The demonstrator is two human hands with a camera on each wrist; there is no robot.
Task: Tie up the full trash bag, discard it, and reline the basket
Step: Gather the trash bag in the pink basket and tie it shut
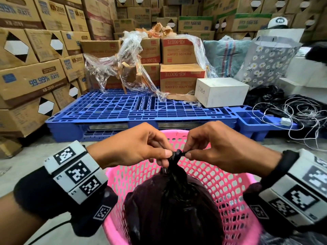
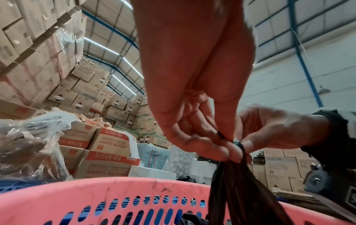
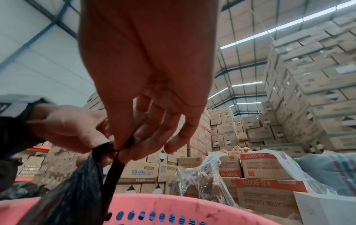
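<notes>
Item: black trash bag (image 1: 174,206), full, seated inside the pink mesh basket (image 1: 235,195), its gathered neck rising to a small knot (image 1: 177,153) directly between the two sets of fingertips. Left hand (image 1: 134,147): thumb and curled fingers pinch one short tail of plastic on the left side of the knot; in the left wrist view the fingertips (image 2: 234,152) close on the twisted strand where it leaves the neck. Right hand (image 1: 219,147): thumb and forefinger pinch the opposite tail, the remaining fingers loosely curled above it; the right wrist view shows a flat black strip (image 3: 115,167) running down from that pinch toward the basket rim (image 3: 173,204). Governing relation: the neck's long axis runs roughly vertical, hanging straight below the fingers, while the two tails lie horizontally, one to each side; both hands stand equally close, touching the knot from opposite sides. Judgement: the tying step looks nearly finished, a firm outward pull on both tails being what would seat it; lifting the bag out and relining are not yet done. Risk, as estimated: the tails are short and thin film may slip or tear. Also present beyond the fingers: blue pallet (image 1: 141,110), stacked cartons (image 1: 31,80), white box (image 1: 221,91).
</notes>
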